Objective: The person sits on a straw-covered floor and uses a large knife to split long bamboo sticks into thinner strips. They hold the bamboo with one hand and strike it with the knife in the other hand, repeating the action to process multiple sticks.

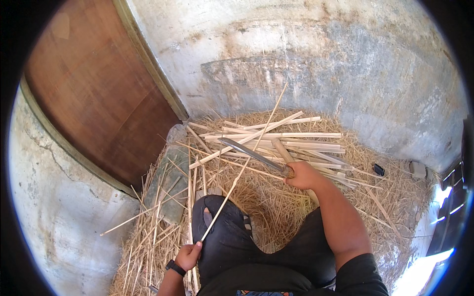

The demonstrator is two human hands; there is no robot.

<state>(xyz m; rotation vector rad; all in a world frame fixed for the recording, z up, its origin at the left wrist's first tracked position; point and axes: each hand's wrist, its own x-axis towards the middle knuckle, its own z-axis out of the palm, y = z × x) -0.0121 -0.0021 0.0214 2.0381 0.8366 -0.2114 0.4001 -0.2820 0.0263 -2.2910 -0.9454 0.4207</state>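
Fingers of the right hand [302, 176] are curled tight around the handle of a long knife [240, 146]. Think of a clock on the view, with twelve at the top. The right hand is at four o'clock, and the long knife points from it to ten o'clock.

The left hand [189, 255] is at seven o'clock, with a black watch [175, 268] on its wrist. Its thumb and fingers are pinched on the near end of a thin pale strip [227, 198]. The thin pale strip goes up from there toward one o'clock, over the person's knee, and crosses the blade. I can't tell if the two touch.

A thick stick [280, 150] lies slanted, partly behind the right hand. Lots of pale flat sticks [316, 134] lie in a messy pile between one and three o'clock. Dry straw [269, 212] is all around on the floor. At eight o'clock is a gray-green slab [174, 204]. A small black thing [378, 170] is at three o'clock, and a gray block [417, 169] is farther out. A brown door [103, 98] stands at ten o'clock.
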